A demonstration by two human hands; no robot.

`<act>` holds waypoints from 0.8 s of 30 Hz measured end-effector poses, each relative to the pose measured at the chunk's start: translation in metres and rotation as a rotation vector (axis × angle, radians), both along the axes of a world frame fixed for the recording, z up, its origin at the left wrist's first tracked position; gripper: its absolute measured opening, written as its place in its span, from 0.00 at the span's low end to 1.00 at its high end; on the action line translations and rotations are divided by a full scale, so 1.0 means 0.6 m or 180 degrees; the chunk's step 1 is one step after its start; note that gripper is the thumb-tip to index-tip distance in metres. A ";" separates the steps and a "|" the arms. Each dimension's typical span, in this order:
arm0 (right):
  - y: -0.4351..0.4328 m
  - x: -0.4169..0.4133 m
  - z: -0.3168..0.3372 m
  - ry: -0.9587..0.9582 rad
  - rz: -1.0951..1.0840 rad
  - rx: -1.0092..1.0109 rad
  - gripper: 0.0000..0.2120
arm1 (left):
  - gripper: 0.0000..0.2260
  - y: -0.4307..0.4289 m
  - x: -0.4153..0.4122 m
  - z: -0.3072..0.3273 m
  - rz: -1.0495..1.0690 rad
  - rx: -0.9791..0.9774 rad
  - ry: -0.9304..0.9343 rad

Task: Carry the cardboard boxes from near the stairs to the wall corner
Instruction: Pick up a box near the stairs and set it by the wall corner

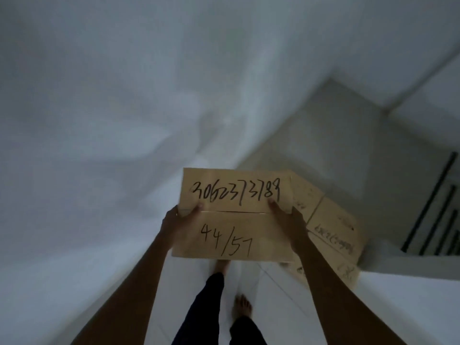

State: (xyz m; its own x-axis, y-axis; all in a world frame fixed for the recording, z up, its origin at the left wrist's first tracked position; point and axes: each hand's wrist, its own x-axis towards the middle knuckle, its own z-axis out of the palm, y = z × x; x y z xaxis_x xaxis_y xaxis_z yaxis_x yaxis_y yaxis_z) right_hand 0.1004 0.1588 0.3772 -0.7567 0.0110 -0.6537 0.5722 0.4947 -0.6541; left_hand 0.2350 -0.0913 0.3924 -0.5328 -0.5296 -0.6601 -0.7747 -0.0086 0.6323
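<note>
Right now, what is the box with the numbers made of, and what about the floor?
The box held between the left hand and right hand looks like plain brown cardboard: matte, with a seam across its top and black marker numbers written on it. The floor looks like smooth pale tile, judging by the thin straight joint lines, though the dim, blurry picture leaves that open.

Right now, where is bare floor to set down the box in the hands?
The hands, left and right, grip the held box. Bare floor lies ahead, between the white wall and the railing. Crowded: the other boxes lie to the right, and the feet stand below.
</note>
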 end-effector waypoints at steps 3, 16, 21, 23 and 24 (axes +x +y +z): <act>-0.054 0.066 0.061 0.0071 0.0577 -0.0036 0.40 | 0.29 -0.020 0.130 0.061 0.0410 -0.0111 0.0177; -0.363 0.494 0.168 0.0472 0.2833 -0.0177 0.39 | 0.34 -0.092 0.739 0.150 0.2541 -0.0366 0.0449; -0.457 0.718 0.163 0.0413 0.3510 -0.0207 0.36 | 0.43 -0.094 0.987 0.139 0.3103 -0.0352 0.0333; -0.490 0.806 0.153 0.0401 0.3705 -0.0191 0.38 | 0.44 -0.091 1.076 0.137 0.3276 -0.0385 0.0273; -0.503 0.848 0.147 0.0399 0.3786 -0.0179 0.39 | 0.44 -0.091 1.116 0.139 0.3371 -0.0402 0.0245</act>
